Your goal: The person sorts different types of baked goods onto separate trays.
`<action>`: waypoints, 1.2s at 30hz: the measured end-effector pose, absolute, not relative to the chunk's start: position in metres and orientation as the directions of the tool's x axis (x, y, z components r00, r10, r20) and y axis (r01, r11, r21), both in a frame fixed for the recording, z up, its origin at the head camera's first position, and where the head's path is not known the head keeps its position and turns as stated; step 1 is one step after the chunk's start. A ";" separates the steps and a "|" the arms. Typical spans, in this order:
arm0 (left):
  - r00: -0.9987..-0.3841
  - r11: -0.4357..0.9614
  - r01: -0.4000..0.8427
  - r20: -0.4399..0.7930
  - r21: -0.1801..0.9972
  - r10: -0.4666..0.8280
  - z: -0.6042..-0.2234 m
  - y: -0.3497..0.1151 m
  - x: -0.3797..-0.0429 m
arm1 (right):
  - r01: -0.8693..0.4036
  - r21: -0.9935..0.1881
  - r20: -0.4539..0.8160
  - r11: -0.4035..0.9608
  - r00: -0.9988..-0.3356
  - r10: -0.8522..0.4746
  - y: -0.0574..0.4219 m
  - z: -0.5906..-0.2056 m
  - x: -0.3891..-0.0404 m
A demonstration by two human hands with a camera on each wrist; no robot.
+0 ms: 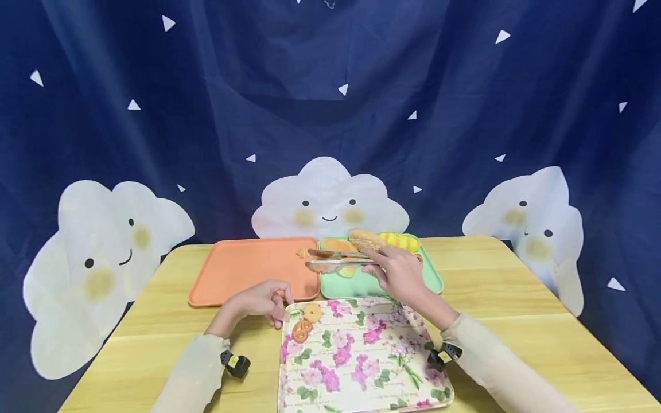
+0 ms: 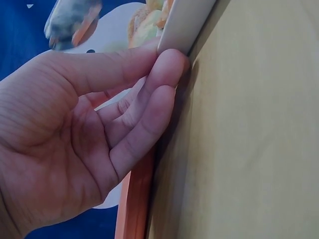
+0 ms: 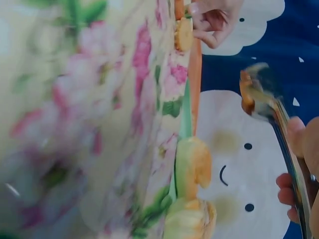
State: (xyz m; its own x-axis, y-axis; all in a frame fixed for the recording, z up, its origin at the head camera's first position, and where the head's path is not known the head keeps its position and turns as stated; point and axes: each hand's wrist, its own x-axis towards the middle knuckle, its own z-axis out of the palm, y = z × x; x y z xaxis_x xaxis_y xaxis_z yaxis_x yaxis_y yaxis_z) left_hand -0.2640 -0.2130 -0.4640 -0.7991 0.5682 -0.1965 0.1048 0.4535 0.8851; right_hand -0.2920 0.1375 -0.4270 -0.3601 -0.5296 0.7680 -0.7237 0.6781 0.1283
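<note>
My left hand [image 1: 265, 301] pinches the left rim of the floral tray [image 1: 356, 350] near its far corner, thumb and fingertips on the edge. Metal tongs [image 1: 351, 262] are in my right hand [image 1: 400, 275], raised above the meeting edges of the two far trays and pointing left. At the tong tips the right wrist view shows a small orange-brown piece [image 3: 246, 94], perhaps a cookie. On the floral tray lie a round cookie with a hole [image 1: 312, 312] and a brown pretzel [image 1: 302, 331], both by the far left corner.
An orange tray [image 1: 248, 275] stands at the far left. Beside it a green tray [image 1: 382, 287] bears several toy breads, among them a long brown loaf [image 1: 365, 239] and a yellow striped one [image 1: 400, 241]. A blue curtain [image 1: 330, 86] with clouds hangs behind the wooden table [image 1: 496, 287].
</note>
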 end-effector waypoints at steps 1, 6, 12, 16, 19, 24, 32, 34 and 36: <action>-0.798 0.453 0.104 -0.198 0.885 0.570 -0.464 -0.213 -0.264 | -0.709 0.126 0.776 0.694 -0.366 -0.514 0.133 -0.426 -0.294; -0.800 0.453 0.096 -0.202 0.886 0.565 -0.461 -0.212 -0.265 | -0.662 0.133 0.813 0.737 -0.353 -0.464 0.108 -0.424 -0.306; -0.804 0.458 0.096 -0.202 0.884 0.559 -0.461 -0.214 -0.267 | -0.633 0.147 0.797 0.760 -0.379 -0.471 0.080 -0.424 -0.316; -0.807 0.463 0.096 -0.203 0.881 0.554 -0.462 -0.214 -0.267 | -0.582 0.172 0.776 0.795 -0.417 -0.473 0.064 -0.429 -0.321; -0.807 0.466 0.099 -0.203 0.879 0.554 -0.462 -0.213 -0.267 | -0.547 0.184 0.771 0.816 -0.435 -0.465 0.053 -0.433 -0.325; -0.809 0.468 0.112 -0.193 0.876 0.555 -0.462 -0.212 -0.268 | -0.518 0.173 0.740 0.838 -0.493 -0.458 0.035 -0.440 -0.333; -0.804 0.457 0.113 -0.189 0.882 0.564 -0.464 -0.211 -0.263 | -0.461 0.139 0.636 0.876 -0.636 -0.436 0.015 -0.451 -0.340; -0.803 0.457 0.111 -0.191 0.882 0.564 -0.465 -0.211 -0.262 | -0.445 0.137 0.617 0.885 -0.660 -0.428 0.012 -0.453 -0.342; -0.803 0.458 0.115 -0.189 0.882 0.565 -0.465 -0.211 -0.262 | -0.433 0.131 0.606 0.892 -0.677 -0.417 0.010 -0.454 -0.343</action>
